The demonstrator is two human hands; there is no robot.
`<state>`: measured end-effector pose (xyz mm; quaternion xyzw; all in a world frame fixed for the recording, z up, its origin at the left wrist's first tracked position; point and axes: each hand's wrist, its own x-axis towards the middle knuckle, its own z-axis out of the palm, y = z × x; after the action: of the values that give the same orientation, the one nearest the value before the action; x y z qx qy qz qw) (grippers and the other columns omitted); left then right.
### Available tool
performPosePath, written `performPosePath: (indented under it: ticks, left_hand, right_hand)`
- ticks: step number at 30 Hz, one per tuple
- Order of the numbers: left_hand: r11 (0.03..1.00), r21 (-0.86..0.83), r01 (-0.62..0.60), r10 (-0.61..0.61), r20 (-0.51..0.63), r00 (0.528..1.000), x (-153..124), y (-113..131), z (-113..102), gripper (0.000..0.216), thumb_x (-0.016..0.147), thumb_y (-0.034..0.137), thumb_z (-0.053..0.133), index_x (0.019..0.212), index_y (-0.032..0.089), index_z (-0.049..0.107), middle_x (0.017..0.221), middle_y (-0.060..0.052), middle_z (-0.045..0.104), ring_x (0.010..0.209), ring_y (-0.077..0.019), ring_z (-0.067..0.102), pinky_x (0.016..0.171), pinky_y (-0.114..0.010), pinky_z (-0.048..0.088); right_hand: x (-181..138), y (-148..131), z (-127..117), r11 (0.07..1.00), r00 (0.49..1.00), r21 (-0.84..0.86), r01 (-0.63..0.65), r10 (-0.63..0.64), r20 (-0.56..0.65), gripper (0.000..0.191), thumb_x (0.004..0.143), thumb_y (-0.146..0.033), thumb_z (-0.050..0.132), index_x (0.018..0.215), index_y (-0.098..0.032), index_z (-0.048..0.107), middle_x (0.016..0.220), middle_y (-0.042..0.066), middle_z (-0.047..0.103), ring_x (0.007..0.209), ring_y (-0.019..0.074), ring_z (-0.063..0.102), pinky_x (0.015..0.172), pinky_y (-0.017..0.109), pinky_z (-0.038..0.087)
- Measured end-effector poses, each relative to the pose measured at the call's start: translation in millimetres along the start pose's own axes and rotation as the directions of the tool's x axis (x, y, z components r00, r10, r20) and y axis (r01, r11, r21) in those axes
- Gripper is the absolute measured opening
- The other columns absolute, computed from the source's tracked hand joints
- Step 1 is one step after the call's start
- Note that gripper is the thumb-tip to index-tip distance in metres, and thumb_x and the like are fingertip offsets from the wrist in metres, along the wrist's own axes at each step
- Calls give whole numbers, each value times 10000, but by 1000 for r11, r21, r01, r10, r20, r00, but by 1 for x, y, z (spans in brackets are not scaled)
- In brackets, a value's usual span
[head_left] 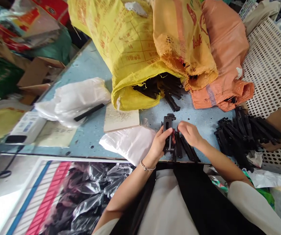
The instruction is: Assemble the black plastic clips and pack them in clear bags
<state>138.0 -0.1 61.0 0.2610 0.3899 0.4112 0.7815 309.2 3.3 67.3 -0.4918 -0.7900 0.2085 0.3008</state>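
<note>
My left hand (159, 143) is closed around a black slotted bracket (168, 122), held upright over the table's front edge. The thumb presses on its face. Just to the right, my right hand (190, 133) has its fingers curled into a pinch, apart from the bracket. Whatever the pinch holds, if anything, is hidden. Loose black plastic pieces (188, 150) lie on the table below my right hand. More black pieces (171, 101) spill from the mouth of a yellow woven sack (133, 49) behind the bracket.
A pile of black parts (238, 130) lies to the right by a perforated white basket (274, 78). Orange sacks (225, 49) stand behind. White plastic bags (128, 142), a board (121, 118) and a black strip (89, 112) lie left. Bagged dark parts (89, 195) sit below the table edge.
</note>
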Motion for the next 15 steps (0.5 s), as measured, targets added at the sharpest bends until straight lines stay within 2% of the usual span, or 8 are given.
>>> performPosePath:
  ticks: [3, 5, 7, 8, 10, 11, 13, 15]
  left_hand:
    - [999, -33, -14, 13, -25, 1000, 0, 1, -5, 412, 746, 511, 765, 887, 160, 603, 699, 11, 618, 563, -97, 546, 527, -214, 437]
    - [1000, 7, -11, 11, -12, 1000, -1, 1, -6, 395, 787, 526, 730, 875, 159, 613, 688, 8, 607, 570, -100, 536, 538, -219, 433]
    - [989, 118, -95, 100, -45, 994, -1, 3, -10, 383, 818, 524, 706, 932, 167, 629, 699, 4, 605, 628, -129, 570, 607, -247, 473]
    - [963, 209, -173, 193, -81, 978, 1, 5, -15, 389, 819, 507, 716, 1005, 174, 637, 760, -8, 629, 715, -158, 612, 690, -272, 507]
    - [836, 453, -308, 407, -137, 903, 6, 10, -31, 490, 798, 456, 750, 1190, 196, 612, 1001, -56, 667, 1007, -238, 645, 933, -354, 512]
    - [748, 580, -322, 481, -141, 865, 10, 12, -40, 565, 791, 439, 755, 1271, 199, 579, 1145, -88, 649, 1156, -279, 605, 1043, -405, 467]
    - [596, 767, -239, 512, -134, 848, 19, 11, -56, 654, 799, 444, 730, 1356, 171, 522, 1343, -165, 564, 1318, -349, 516, 1143, -510, 381]
    - [532, 835, -141, 448, -136, 883, 25, 1, -64, 674, 811, 450, 704, 1370, 135, 498, 1406, -229, 521, 1353, -395, 495, 1145, -574, 360]
  right_hand:
    - [-23, -16, 16, 977, 976, -61, 204, -198, 91, 466, 1026, -583, 349, 870, -220, 596, 843, 64, 618, 786, 211, 552, 733, 346, 435]
    - [-36, -22, 27, 972, 973, -103, 209, -197, 118, 426, 1019, -553, 399, 840, -220, 596, 833, 77, 621, 789, 225, 548, 730, 360, 430]
    - [-46, -24, 33, 995, 987, -56, 86, -77, 141, 394, 1047, -465, 376, 814, -224, 583, 792, 64, 609, 760, 213, 548, 710, 347, 435]
    - [-50, -23, 33, 1000, 987, -15, 11, -9, 158, 387, 1060, -427, 350, 824, -227, 583, 782, 54, 605, 748, 204, 552, 704, 337, 444]
    - [-60, -18, 30, 993, 979, -3, -117, 116, 167, 354, 1071, -372, 328, 898, -234, 605, 828, 51, 617, 785, 199, 576, 737, 333, 474]
    - [-65, -13, 28, 985, 975, -52, -163, 169, 145, 312, 1064, -365, 353, 967, -236, 621, 897, 67, 631, 844, 211, 592, 779, 350, 491]
    - [-76, 0, 25, 949, 965, -208, -235, 254, 65, 258, 1022, -383, 458, 1154, -230, 619, 1099, 125, 619, 988, 266, 599, 866, 425, 508]
    - [-86, 16, 26, 894, 941, -317, -317, 337, 9, 393, 979, -397, 530, 1331, -224, 548, 1248, 170, 554, 1081, 315, 588, 886, 480, 523]
